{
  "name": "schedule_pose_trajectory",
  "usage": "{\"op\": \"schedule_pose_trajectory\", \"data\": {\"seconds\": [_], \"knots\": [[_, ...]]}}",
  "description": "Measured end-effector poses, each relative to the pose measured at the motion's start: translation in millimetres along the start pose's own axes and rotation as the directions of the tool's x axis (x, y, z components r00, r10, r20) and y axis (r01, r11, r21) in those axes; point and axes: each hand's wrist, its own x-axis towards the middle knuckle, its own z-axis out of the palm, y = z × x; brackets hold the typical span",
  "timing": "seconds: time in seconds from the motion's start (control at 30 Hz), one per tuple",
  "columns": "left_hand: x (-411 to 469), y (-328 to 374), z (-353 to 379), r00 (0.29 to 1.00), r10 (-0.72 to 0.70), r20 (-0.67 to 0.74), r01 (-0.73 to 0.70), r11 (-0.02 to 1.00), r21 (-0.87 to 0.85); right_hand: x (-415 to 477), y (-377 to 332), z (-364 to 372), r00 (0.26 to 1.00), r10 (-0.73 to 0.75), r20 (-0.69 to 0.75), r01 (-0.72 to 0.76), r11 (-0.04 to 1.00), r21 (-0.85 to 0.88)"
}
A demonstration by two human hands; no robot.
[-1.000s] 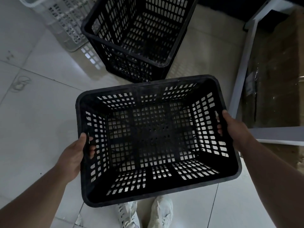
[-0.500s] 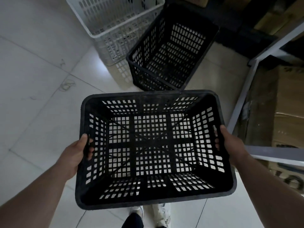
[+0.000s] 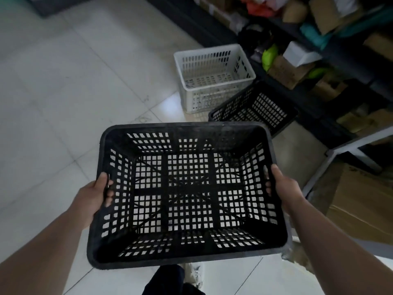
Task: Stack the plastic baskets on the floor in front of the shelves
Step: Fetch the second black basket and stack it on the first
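I hold a black slatted plastic basket (image 3: 187, 196) level in front of me, its open side up, above the tiled floor. My left hand (image 3: 95, 194) grips the basket's left short wall, fingers poking through the holes. My right hand (image 3: 282, 186) grips the right short wall the same way. Further ahead on the floor stand a white plastic basket (image 3: 212, 77) and, right of it, a second black basket (image 3: 255, 109), touching or nearly touching, both in front of dark shelves (image 3: 319, 60). The held basket hides the near corner of the black one on the floor.
The shelves along the right hold cardboard boxes, bags and coloured packets. A white metal frame (image 3: 331, 158) and a large cardboard box (image 3: 365, 205) stand at the right, close to my right arm. Pale floor tiles (image 3: 63, 92) spread to the left. My shoe (image 3: 195, 273) shows below the basket.
The two baskets on the floor now sit farther away and more to the right, and more of the shelves is visible. My grip on the held basket is unchanged.
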Motion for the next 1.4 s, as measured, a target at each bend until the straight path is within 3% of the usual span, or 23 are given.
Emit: {"op": "schedule_pose_trajectory", "data": {"seconds": [0.17,0.37,0.7,1.13,1.4], "knots": [[-67.9,2.9,-59.5,0.993,0.035,-0.111,-0.041,0.998,-0.055,-62.6,-49.0,16.1,0.995,-0.072,0.063,0.078,0.992,-0.102],[-134.3,-13.9,-135.7,0.967,0.036,-0.254,-0.076,0.986,-0.147,-139.6,-94.2,64.0,0.951,-0.238,0.199,0.279,0.937,-0.21],[-207.9,-93.0,-292.0,0.864,-0.175,-0.473,-0.066,0.89,-0.451,-285.5,-126.7,216.0,0.807,-0.352,0.475,0.534,0.778,-0.331],[-289.5,-233.2,-510.4,0.66,-0.427,-0.618,-0.162,0.723,-0.671,-520.5,-63.8,442.3,0.565,-0.335,0.754,0.751,0.587,-0.303],[-341.3,-324.2,-586.2,0.487,-0.587,-0.646,-0.25,0.615,-0.748,-659.8,1.0,556.7,0.38,-0.225,0.897,0.846,0.477,-0.238]]}}
